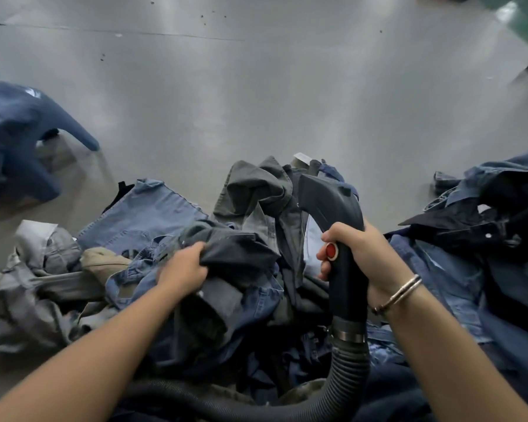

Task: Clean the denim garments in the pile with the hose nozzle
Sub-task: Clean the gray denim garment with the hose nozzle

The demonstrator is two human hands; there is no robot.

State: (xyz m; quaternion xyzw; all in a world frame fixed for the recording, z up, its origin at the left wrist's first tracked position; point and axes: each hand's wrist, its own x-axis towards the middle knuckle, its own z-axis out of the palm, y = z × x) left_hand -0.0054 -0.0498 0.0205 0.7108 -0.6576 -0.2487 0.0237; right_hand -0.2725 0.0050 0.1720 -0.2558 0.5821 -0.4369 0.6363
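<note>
A pile of denim garments [153,214] in blue, grey and dark tones lies on a grey surface in front of me. My left hand [183,269] grips a dark grey garment [235,254] at the middle of the pile. My right hand [357,254] holds the black hose nozzle [329,196] by its handle, fingers curled round it beside a red button [332,250]. The nozzle's mouth points away from me over grey and olive garments [256,184]. A ribbed grey hose [348,379] runs from the handle down and to the left.
A dark blue garment [16,138] lies apart at the far left. Another heap of dark and blue denim [485,226] sits at the right. The grey surface [256,86] stretches beyond the pile. A green area [525,19] shows at the top right corner.
</note>
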